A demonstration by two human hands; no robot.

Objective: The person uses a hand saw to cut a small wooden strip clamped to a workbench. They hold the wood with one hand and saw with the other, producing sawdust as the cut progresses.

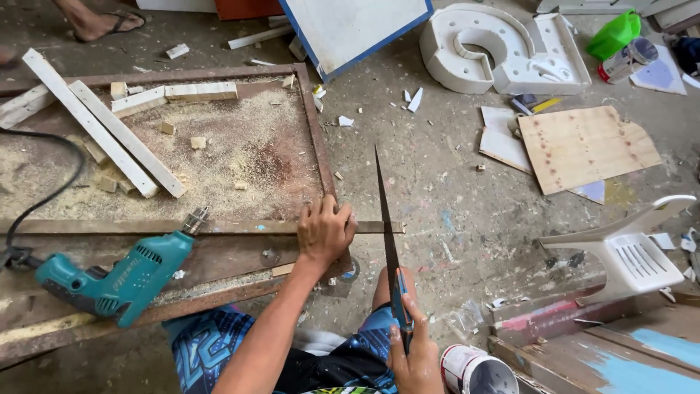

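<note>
My left hand (324,232) lies flat on a thin wooden strip (219,227), fingers spread and pressing it down near the right edge of the rusty metal work table (319,138). The strip runs along the table's near part, and its end sticks out past the right edge, over the concrete floor (452,190). My right hand (414,357) is closed tight round the blue handle of a handsaw (388,233). The blade points away from me, and its edge crosses the overhanging end of the strip just beside my left fingers; whether the teeth touch the wood I cannot tell.

A teal electric drill (120,281) lies on the near left part of the table, its chuck touching the strip. Sawdust, small wood blocks and two pale battens (117,138) cover the far left part. Just beside my right hand, a white tin (474,372) stands on the floor. Off to the right a white plastic chair (631,255) lies tipped over, and a plywood sheet (587,146) rests further out.
</note>
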